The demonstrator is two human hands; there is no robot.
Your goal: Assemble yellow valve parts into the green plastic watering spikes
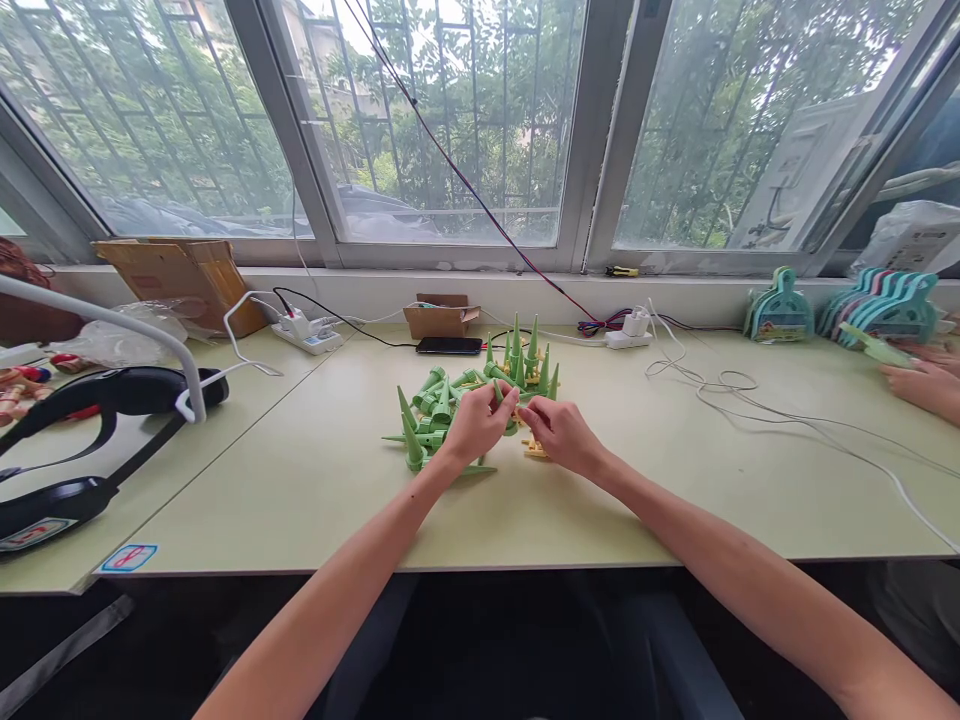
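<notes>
My left hand [478, 425] is closed around a green plastic spike [498, 393], mostly hidden by the fingers. Close beside it, my right hand [564, 432] has its fingertips pinched together; whatever is between them is too small to make out. Loose green cone-shaped spikes [411, 440] lie and stand in a heap to the left of and behind my left hand. Behind both hands, several more green spikes [532, 350] stand upright with yellow parts around their bases. Small yellow plastic pieces [534, 450] lie on the table under my right hand.
On the pale table [300, 500] are a black phone [448, 346], a small cardboard box [441, 318], power strips [311, 335] and white cables [750, 395]. A black headset [97, 480] lies left. At right, another person's hand [926, 385] is near teal plastic items [885, 310].
</notes>
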